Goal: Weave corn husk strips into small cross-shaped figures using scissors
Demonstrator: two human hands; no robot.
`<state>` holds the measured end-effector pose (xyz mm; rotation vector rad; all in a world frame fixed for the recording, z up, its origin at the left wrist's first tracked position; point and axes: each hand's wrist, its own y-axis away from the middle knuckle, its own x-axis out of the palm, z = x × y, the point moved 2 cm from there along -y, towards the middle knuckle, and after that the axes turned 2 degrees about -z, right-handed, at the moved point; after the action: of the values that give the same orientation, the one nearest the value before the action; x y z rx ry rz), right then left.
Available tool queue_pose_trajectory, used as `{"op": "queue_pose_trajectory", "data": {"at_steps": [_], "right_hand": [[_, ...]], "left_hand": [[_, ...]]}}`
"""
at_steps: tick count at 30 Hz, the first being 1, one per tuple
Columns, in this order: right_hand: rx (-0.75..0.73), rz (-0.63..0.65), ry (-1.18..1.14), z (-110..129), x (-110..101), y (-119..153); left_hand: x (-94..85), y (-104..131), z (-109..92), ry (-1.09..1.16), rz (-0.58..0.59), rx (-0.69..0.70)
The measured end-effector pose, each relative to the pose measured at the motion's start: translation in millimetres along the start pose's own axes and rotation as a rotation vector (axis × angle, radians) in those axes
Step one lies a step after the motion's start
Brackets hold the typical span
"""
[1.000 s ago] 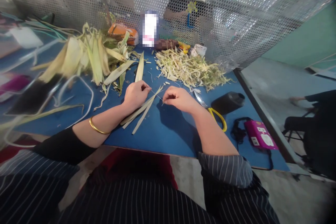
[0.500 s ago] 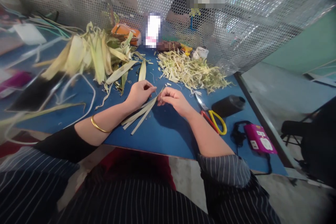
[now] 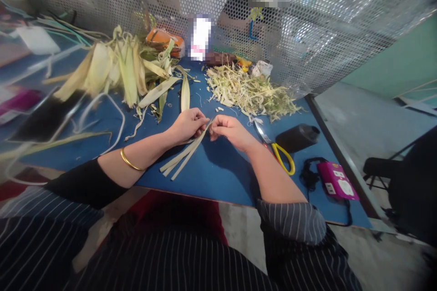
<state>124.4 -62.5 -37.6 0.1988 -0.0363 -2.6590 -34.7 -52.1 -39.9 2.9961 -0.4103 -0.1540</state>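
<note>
At least three husk strips (image 3: pixel 185 161) meet mid-frame, best kept together under a light, steady pinch: the left hand's (image 3: pixel 187 124) grip appears to hold their upper ends; the right hand's (image 3: pixel 232 132) grip is narrow, contents hidden. Toward the frame's right, the table (image 3: pixel 221 182) carries one pair of scissors (image 3: pixel 275 148), one black spool (image 3: pixel 296 138) and one purple box (image 3: pixel 336 178).

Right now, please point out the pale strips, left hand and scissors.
Pale strips (image 3: pixel 191 150): head view, midway along the rightmost strip.
Left hand (image 3: pixel 186 124): head view, back of the hand.
Scissors (image 3: pixel 264 135): head view, metal blades.
</note>
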Motion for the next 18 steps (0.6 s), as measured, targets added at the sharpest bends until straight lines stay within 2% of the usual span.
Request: {"op": "queue_pose_trajectory", "data": {"at_steps": [3,8,18], "right_hand": [[0.025,0.007,0.015,0.8,-0.5,1.0],[-0.050,-0.129,0.054,4.7,-5.9,2.2],[-0.080,-0.235,0.042,3.0,0.8,0.8]], "left_hand": [[-1.4,-0.1,0.4,0.009,0.008,-0.030],[-5.5,0.7,-0.9,0.108,-0.003,-0.093],[-3.4,-0.4,2.0,0.000,0.095,-0.034]]}}
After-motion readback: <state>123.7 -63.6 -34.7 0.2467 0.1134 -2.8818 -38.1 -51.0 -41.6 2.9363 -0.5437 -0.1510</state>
